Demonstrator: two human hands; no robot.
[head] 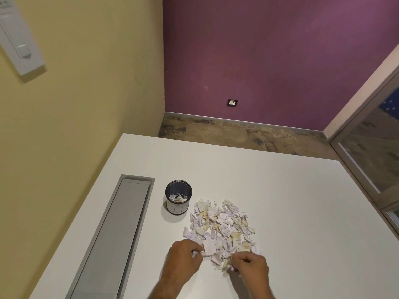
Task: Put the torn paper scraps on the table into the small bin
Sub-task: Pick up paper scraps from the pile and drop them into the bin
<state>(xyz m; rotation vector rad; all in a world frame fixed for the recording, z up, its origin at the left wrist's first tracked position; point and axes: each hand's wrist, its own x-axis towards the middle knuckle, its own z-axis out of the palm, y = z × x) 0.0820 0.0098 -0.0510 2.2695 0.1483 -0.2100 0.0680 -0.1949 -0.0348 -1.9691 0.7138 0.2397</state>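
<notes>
A heap of torn white and yellowish paper scraps (222, 227) lies on the white table (291, 212). Just to its upper left stands the small dark mesh bin (178, 197), upright, with some scraps inside. My left hand (183, 258) rests at the heap's near-left edge, fingers pinched on a few scraps. At the near-right edge my right hand (251, 267) is curled around a bunch of scraps. Both forearms come in from the bottom edge.
A long grey cable-tray lid (112, 240) is set into the table to the left of the bin. The table's left edge meets a yellow wall; its far edge drops to a carpeted floor before a purple wall. A glass partition (371, 152) stands at right.
</notes>
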